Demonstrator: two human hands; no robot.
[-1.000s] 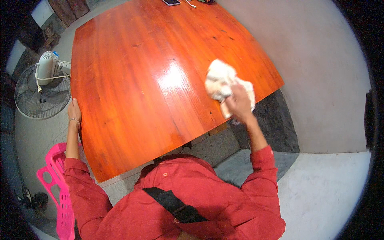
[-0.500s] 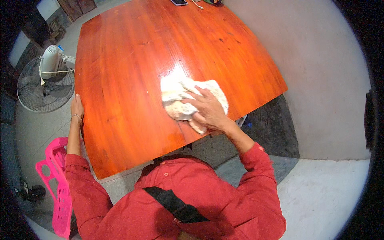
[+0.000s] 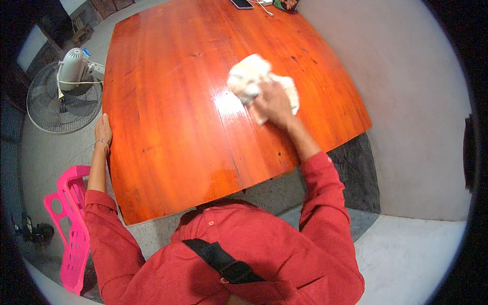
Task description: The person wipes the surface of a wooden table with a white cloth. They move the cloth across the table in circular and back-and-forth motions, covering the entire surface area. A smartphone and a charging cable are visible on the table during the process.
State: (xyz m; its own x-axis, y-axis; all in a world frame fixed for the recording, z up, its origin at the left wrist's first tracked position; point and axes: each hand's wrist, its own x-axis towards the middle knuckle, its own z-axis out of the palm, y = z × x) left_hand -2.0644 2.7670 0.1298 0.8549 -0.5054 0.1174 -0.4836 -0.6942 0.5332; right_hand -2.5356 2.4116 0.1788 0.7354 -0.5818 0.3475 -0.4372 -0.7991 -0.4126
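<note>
My right hand (image 3: 275, 103) presses on a crumpled cream-white cloth (image 3: 251, 69) on the glossy orange-brown wooden table (image 3: 168, 112). Its fingers are blurred by motion but bunch part of the cloth, which spreads out ahead of them and to the right. At the table's left edge, my left hand (image 3: 103, 130) grips the side of the top. Some of its fingers are hidden by the edge.
A phone (image 3: 242, 4), a white cable (image 3: 265, 8) and a dark patterned item (image 3: 286, 4) lie at the table's far edge. A fan (image 3: 68, 91) stands left, above a pink plastic chair (image 3: 76, 229). A pale wall (image 3: 401, 101) borders the right.
My right hand has pushed the cloth away from me and slightly right across the table. My left hand stays on the left edge. The whole view has shifted a little.
</note>
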